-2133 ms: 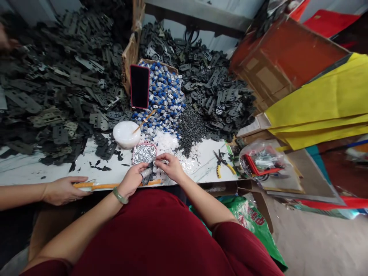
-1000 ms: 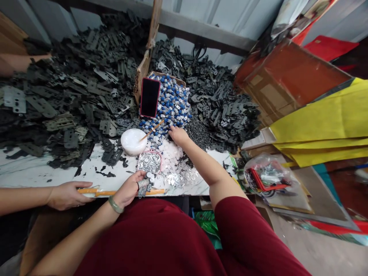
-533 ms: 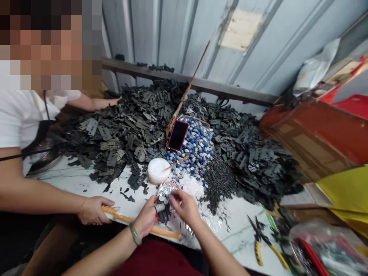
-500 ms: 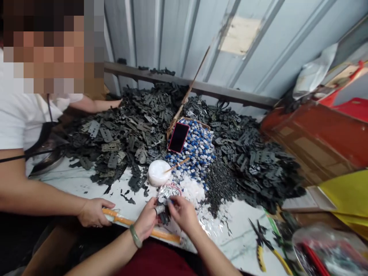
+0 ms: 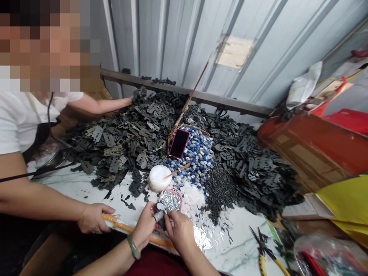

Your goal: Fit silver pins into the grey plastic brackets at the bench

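Dark part [image 5: 162, 224] gripped in L hand [image 5: 145, 224], thumb & fingers closed; R hand [image 5: 181, 229] bent in beside it, can't tell its hold. Long axis approx. twd wearer, mostly hidden, just nearside of pin tray [image 5: 181, 202].

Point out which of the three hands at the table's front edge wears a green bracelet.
The camera wearer's left hand: the bracelet circles its wrist, while the right hand and the co-worker's hand show bare wrists.
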A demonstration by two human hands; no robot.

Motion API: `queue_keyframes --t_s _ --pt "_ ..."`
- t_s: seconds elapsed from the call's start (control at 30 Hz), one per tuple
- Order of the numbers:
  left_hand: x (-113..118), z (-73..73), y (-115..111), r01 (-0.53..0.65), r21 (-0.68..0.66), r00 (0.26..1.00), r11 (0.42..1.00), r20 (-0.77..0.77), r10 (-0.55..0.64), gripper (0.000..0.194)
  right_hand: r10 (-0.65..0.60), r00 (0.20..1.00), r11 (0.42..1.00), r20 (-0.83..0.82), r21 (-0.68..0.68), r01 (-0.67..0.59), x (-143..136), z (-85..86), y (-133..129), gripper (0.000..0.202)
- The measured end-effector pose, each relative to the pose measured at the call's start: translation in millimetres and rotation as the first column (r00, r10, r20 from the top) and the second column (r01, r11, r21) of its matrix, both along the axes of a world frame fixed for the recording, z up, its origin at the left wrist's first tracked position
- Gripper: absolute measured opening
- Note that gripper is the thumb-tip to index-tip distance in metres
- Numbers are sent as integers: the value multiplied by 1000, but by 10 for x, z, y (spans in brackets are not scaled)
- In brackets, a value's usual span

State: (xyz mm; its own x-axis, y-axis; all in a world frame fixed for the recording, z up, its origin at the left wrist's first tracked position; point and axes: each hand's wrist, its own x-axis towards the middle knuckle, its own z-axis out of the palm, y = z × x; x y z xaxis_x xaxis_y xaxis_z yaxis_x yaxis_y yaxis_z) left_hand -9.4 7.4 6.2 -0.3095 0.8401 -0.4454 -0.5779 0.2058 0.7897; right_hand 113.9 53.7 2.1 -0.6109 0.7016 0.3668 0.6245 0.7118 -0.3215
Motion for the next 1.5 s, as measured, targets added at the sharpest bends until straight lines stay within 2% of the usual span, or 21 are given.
queue_keyframes --t_s 0.07,0.13,0.2,0.23,0.27,0.33,0.37,0.4,0.47,0.53,0.6,0.67,0.8,0.97,1.07,1.23,1.33,1.5 --pt "-33 27 1 16 8 1000 1000 2 -16 39 15 999 998 -36 -57 -17 -7 3 -15 27" --pt "-80 43 11 32 7 999 999 37 -32 38 33 994 983 -106 -177 -52 -14 28 22 28" --pt "-133 47 30 60 0 993 998 102 -60 37 22 972 938 -235 -332 -101 -27 87 162 29" --pt "-158 45 42 79 0 988 997 133 -78 36 -24 946 912 -322 -396 -112 -40 132 281 29" --pt "-181 43 53 96 6 983 995 157 -96 36 -92 907 888 -412 -447 -113 -60 185 432 29" --pt "-221 40 69 120 17 976 993 178 -121 35 -302 757 863 -579 -504 -40 -127 309 802 35" --pt "-238 41 70 122 20 976 992 181 -124 35 -375 678 853 -632 -522 -15 -173 372 997 41" --pt "-255 42 68 118 22 976 993 180 -120 35 -404 643 838 -651 -545 -25 -226 434 1180 45" --pt "-292 45 55 97 33 979 995 175 -102 33 -364 709 809 -604 -583 -81 -337 551 1464 47" --pt "-341 38 40 70 42 984 997 162 -76 32 -240 820 816 -520 -565 -120 -437 666 1600 42" --pt "-405 16 35 47 39 989 998 139 -52 32 -112 887 858 -449 -493 -141 -502 790 1601 39" --pt "-480 -10 40 30 33 993 999 110 -33 31 -40 906 908 -421 -394 -143 -525 915 1527 36" --pt "-625 -20 65 -11 20 999 1000 51 10 33 -44 892 953 -450 -285 -97 -501 1051 1395 33" --pt "-734 -10 102 -12 20 1000 1000 -4 12 33 -147 847 945 -511 -326 -33 -452 916 1399 35" --pt "-759 -8 122 -7 14 1000 1000 -17 8 32 -173 823 930 -541 -366 -45 -397 853 1393 35" --pt "-776 41 159 -4 28 999 1000 -39 5 38 -211 692 910 -690 -396 -118 -268 896 1226 35" --pt "-781 65 168 1 42 997 999 -71 2 42 -160 728 871 -667 -443 -214 -206 906 1061 34" --pt "-784 61 156 2 37 995 999 -103 1 44 -140 747 851 -649 -464 -244 -107 891 917 33"
